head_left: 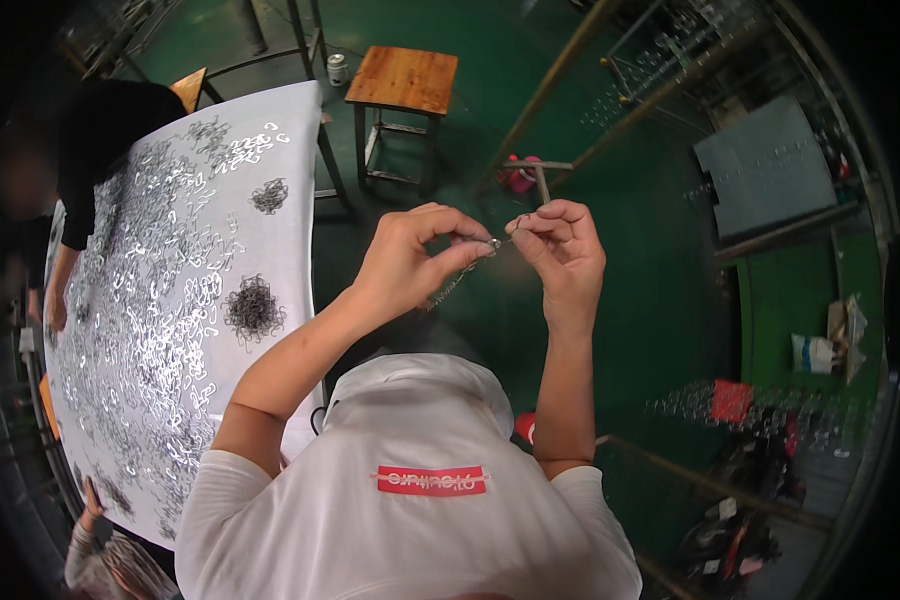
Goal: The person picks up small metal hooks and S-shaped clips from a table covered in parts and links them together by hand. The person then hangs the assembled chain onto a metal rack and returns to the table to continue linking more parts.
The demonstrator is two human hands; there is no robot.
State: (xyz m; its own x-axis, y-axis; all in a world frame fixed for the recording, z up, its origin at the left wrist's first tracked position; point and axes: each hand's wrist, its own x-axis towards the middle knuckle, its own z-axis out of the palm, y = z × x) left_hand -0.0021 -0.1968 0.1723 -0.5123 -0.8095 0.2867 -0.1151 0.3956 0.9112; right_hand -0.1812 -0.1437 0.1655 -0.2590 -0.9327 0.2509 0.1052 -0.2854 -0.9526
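In front of my chest both hands are raised close together, fingertips almost meeting. My left hand (405,255) pinches a small metal piece between thumb and forefinger; its exact shape is too small to tell. A thin strand of linked metal bits (451,290) hangs below those fingers. Thumb and forefinger of my right hand (567,250) are closed on a thin wire hook (518,228), beside the left fingertips. To my left, a white-covered table (298,215) carries many shiny S-shaped metal hooks (185,340) and several dark heaps of them, one dark pile (255,308) near its edge.
A person in black sleeves (105,140) reaches onto the table's far side; another person's hand (92,500) touches its near left corner. A wooden-topped stool (405,80) stands ahead, with a can (338,70) beside it. Metal rails and racks of hanging hooks (760,410) line the right.
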